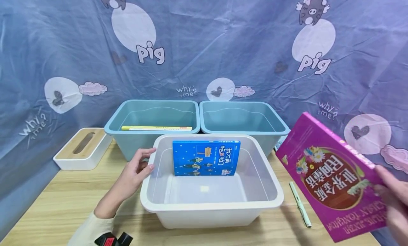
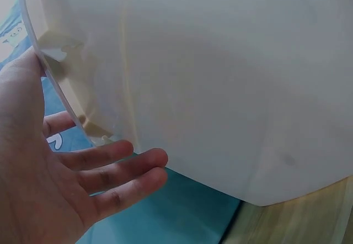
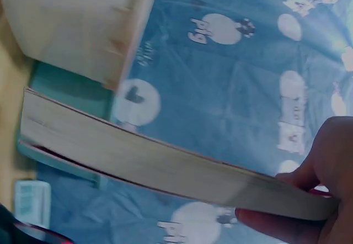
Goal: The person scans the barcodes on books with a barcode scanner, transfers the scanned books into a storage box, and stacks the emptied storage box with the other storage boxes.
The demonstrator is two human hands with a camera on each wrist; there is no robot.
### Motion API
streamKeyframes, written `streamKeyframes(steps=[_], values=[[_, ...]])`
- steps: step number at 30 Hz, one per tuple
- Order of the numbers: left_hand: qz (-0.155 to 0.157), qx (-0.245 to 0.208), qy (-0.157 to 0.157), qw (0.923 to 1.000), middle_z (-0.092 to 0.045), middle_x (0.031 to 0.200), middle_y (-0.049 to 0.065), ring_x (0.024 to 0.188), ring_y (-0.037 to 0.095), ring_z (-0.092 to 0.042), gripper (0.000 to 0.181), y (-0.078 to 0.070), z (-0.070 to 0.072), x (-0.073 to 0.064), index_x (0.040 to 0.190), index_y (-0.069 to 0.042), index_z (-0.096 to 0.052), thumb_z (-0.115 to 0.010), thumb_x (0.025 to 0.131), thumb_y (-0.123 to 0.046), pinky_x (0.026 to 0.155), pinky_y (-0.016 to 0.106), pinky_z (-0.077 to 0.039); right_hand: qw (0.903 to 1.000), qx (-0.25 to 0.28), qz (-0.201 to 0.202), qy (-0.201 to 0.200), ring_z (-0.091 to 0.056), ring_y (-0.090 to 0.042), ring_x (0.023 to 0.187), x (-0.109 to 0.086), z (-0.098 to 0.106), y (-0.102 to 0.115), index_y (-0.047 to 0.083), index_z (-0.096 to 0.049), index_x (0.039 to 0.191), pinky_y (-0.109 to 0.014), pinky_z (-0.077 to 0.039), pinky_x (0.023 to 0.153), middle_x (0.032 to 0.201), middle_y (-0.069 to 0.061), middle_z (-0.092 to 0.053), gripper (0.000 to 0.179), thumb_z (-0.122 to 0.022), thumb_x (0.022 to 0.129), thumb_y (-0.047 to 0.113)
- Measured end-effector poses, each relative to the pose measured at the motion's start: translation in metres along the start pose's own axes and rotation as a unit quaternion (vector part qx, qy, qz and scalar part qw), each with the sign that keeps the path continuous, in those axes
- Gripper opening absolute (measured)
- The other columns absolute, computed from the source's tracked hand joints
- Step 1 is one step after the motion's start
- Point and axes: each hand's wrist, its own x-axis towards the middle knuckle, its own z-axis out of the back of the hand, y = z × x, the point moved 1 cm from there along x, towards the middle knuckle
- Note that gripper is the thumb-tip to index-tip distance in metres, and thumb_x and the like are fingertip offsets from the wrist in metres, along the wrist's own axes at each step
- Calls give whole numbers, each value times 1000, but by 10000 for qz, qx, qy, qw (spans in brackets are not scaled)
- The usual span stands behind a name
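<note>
Note counter (image 1: 63,200) bearing white bin (image 1: 210,217) at centre. Find magenta book (image 1: 331,178) right of white bin, held above counter, reaching leftward from right grip (image 1: 393,200). Find blue book (image 1: 204,159) standing inside white bin. Record left grip (image 1: 134,171) as loosely spread, touching bin's left rim; right grip as pinching magenta book's right-hand end. Note green pen (image 1: 300,205) on counter.

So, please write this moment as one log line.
left hand: touches white bin | right hand: holds purple book | blue book: inside white bin
</note>
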Motion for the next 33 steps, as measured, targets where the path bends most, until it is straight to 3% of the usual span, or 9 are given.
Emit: streamKeyframes(steps=[4,7,8,11,14,17,20,28,33], values=[[38,36,-4,10000,-56,135,28,99,2,-65,43,0,0,0,142,-1,-43,-55,101,-6,78,22,-57,9988,-25,451,-190,-46,25,79,2,-20,24,-11,-63,122,1,-32,52,109,41,-59,33,-53,99,11],[58,44,11,10000,-57,134,28,98,2,-65,43,0,0,-1,142,-2,-43,-55,101,-6,77,22,-57,9961,-729,461,-181,-41,28,82,-2,-30,25,2,-67,123,-3,-30,50,113,44,-56,41,-48,97,27],[50,31,17,10000,-57,133,28,98,2,-66,43,0,0,-1,142,-2,-43,-55,101,-6,77,22,-57,9928,-1105,450,-101,-39,28,78,-3,-32,24,9,-67,125,-7,-31,47,105,41,-62,43,-47,97,35],[7,23,28,10000,-58,132,28,98,2,-66,43,-1,0,-1,142,-2,-43,-55,101,-5,77,23,-57,9787,-1983,528,94,-46,14,61,-10,-38,18,12,-69,123,-27,-36,42,87,18,-76,54,-40,95,47],[-38,29,34,10000,-59,128,27,96,3,-66,44,-2,0,-1,143,-2,-43,-55,100,-5,76,24,-57,9658,-2492,629,347,-48,-18,51,-19,-47,14,2,-73,115,-47,-42,45,70,-17,-68,58,-36,93,41],[4,91,39,10000,-61,125,27,94,6,-67,44,-2,1,-1,143,-3,-44,-55,101,-6,76,23,-57,9637,-2547,612,525,-47,-31,46,-29,-56,10,-7,-74,104,-59,-42,47,69,-17,-67,57,-35,86,30],[87,150,64,9998,-62,124,27,93,7,-67,44,-1,1,-1,143,-3,-44,-55,101,-8,77,23,-56,9625,-2575,636,562,-46,-36,44,-37,-61,8,-6,-74,105,-61,-41,45,69,-18,-65,56,-34,88,30],[201,263,83,9994,-60,127,26,95,7,-66,44,1,2,-1,144,-3,-42,-55,102,-10,79,23,-56,9600,-2518,1045,637,-34,-21,43,-49,-68,10,-5,-71,107,-49,-37,39,60,-10,-54,62,-29,102,41],[239,280,124,9992,-60,127,26,96,8,-66,44,0,2,-1,144,-4,-42,-54,103,-12,79,23,-56,9622,-2422,982,758,-47,-29,50,-50,-68,15,-5,-70,110,-51,-43,44,63,-12,-58,67,-29,105,47]])
